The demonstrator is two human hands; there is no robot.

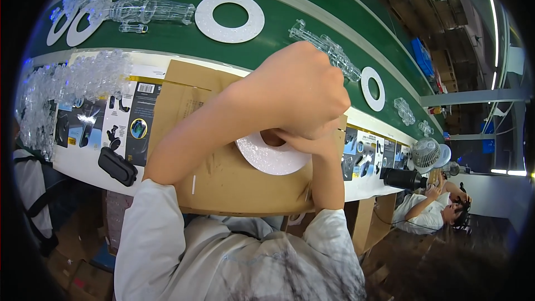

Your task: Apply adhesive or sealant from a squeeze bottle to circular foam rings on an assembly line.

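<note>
From my end of the feed, I can make out print but nothing large enough to read through with confidence. On the left panels (120, 117), lying on the counter (78, 167), I see small lines of lettering beside product pictures, and a barcode (146, 87) in a white patch near the top of a dark one. The right panels (362, 153) carry similar fine print. Faint dark marks on the cardboard (223, 184) are too blurred for me to tell.

Off to the sides

At left lies a black oblong case (117, 166). At right, a white fan (426, 154) stands near a black cylinder (402, 178) and a co-worker (418, 212) in a white top. A strip light (492, 28) glows in the background.
</note>
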